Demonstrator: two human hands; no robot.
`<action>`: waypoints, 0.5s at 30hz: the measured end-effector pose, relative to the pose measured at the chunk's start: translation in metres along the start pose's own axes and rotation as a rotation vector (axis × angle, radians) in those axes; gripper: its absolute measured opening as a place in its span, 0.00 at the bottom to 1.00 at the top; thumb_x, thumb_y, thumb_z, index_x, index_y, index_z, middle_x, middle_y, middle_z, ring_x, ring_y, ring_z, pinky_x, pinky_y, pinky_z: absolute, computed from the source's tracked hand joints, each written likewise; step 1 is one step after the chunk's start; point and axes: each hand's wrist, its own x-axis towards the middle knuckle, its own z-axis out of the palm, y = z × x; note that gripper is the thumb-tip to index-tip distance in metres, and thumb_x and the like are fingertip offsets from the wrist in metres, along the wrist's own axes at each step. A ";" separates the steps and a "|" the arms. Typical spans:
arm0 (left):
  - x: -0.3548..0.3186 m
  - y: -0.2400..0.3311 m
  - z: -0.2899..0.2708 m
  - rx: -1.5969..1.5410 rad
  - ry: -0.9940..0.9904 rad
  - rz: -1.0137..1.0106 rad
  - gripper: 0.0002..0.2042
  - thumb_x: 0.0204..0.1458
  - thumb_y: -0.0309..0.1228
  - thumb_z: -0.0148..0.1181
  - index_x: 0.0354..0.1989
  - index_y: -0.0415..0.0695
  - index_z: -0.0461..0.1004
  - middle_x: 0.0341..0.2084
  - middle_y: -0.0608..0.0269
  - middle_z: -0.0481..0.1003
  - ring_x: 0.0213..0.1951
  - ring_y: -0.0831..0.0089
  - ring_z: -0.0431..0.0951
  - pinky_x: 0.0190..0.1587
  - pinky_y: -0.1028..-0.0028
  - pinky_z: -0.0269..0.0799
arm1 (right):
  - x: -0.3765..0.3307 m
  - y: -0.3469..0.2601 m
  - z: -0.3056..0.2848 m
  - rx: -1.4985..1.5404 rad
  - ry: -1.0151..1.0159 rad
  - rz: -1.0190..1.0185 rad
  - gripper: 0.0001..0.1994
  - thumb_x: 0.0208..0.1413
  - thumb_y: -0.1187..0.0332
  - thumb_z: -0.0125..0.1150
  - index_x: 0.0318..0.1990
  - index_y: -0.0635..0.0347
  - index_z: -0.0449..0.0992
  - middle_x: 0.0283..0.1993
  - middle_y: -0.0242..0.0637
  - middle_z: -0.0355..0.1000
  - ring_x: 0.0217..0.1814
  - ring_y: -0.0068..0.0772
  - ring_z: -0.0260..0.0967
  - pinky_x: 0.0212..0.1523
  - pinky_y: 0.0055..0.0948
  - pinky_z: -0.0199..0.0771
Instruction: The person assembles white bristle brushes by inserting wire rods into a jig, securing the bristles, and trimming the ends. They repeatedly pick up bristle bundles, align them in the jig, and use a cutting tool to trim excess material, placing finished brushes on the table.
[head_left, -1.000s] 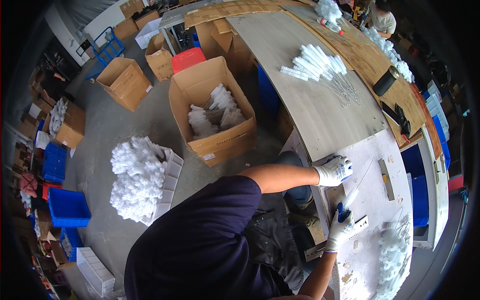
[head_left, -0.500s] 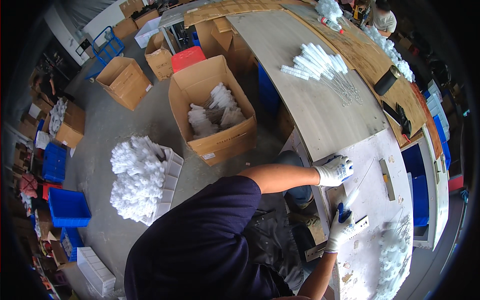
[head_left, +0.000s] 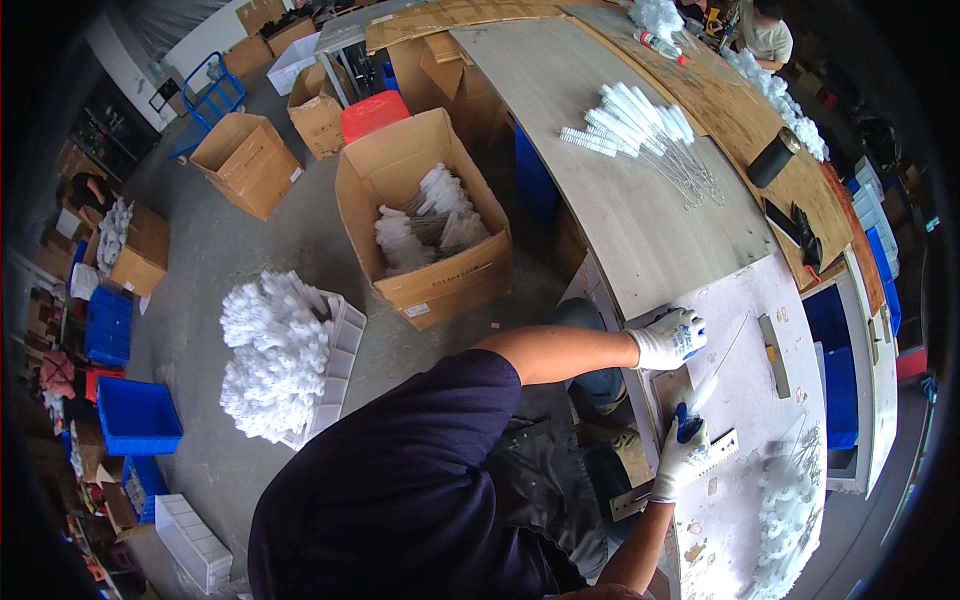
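Observation:
A slim white bristle brush (head_left: 704,390) with a thin wire stem slants over the white worktop (head_left: 735,510). My right hand (head_left: 683,462), in a white glove with blue fingertips, pinches its near end between thumb and fingers. Beyond it, my left hand (head_left: 670,340), gloved alike, is closed with the fingers curled on the worktop. Whatever is inside the left hand is hidden. A flat metal strip with holes (head_left: 720,452) lies by my right hand, and a metal bar (head_left: 773,356) lies beyond the brush. To the right is a pile of white wire-stemmed brushes (head_left: 785,520).
Finished-looking brushes (head_left: 640,125) fan out on the grey board (head_left: 590,200). A black cylinder (head_left: 774,158) stands farther right. On my left are a carton of brushes (head_left: 440,285) and a heaped white crate (head_left: 345,345). Another person (head_left: 768,40) is at the far right.
Both hands and the brush stay almost where they were; only a very slight shift of the whole view shows.

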 end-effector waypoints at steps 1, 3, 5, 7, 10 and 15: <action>0.000 0.000 0.001 -0.003 -0.004 0.002 0.10 0.43 0.31 0.65 0.36 0.44 0.79 0.39 0.56 0.74 0.46 0.59 0.74 0.52 0.61 0.71 | 0.000 0.001 0.001 0.006 0.001 -0.003 0.17 0.51 0.58 0.72 0.36 0.63 0.79 0.31 0.47 0.78 0.33 0.50 0.77 0.38 0.42 0.76; 0.001 -0.001 0.002 0.006 0.004 0.009 0.11 0.43 0.32 0.65 0.35 0.44 0.78 0.39 0.56 0.74 0.46 0.59 0.74 0.52 0.62 0.71 | 0.000 0.003 0.002 -0.004 0.021 -0.019 0.17 0.51 0.57 0.72 0.36 0.63 0.79 0.31 0.46 0.78 0.32 0.49 0.77 0.37 0.42 0.75; 0.000 0.000 0.005 0.009 0.009 0.009 0.11 0.43 0.32 0.65 0.35 0.44 0.78 0.39 0.56 0.74 0.46 0.59 0.74 0.52 0.62 0.71 | 0.000 0.005 0.003 -0.006 0.031 -0.031 0.17 0.51 0.57 0.72 0.36 0.63 0.78 0.31 0.46 0.78 0.32 0.49 0.77 0.37 0.42 0.75; 0.002 0.000 0.006 0.007 0.017 0.007 0.11 0.43 0.32 0.65 0.35 0.44 0.78 0.39 0.56 0.74 0.46 0.59 0.74 0.52 0.62 0.71 | 0.000 0.006 0.003 -0.002 0.036 -0.040 0.17 0.51 0.57 0.72 0.36 0.63 0.79 0.31 0.45 0.78 0.32 0.49 0.77 0.37 0.41 0.75; 0.001 0.001 0.003 0.021 0.004 0.011 0.10 0.44 0.32 0.65 0.35 0.44 0.77 0.39 0.56 0.74 0.46 0.58 0.74 0.52 0.61 0.71 | -0.001 -0.007 -0.006 -0.035 0.069 -0.077 0.16 0.52 0.57 0.72 0.36 0.62 0.79 0.30 0.45 0.78 0.33 0.49 0.77 0.37 0.41 0.75; 0.001 0.001 0.002 0.037 0.010 0.011 0.10 0.45 0.33 0.65 0.35 0.45 0.77 0.39 0.56 0.74 0.46 0.59 0.74 0.51 0.61 0.71 | -0.004 -0.033 -0.026 -0.113 0.122 -0.111 0.16 0.52 0.57 0.71 0.36 0.62 0.79 0.31 0.45 0.78 0.33 0.49 0.77 0.37 0.41 0.75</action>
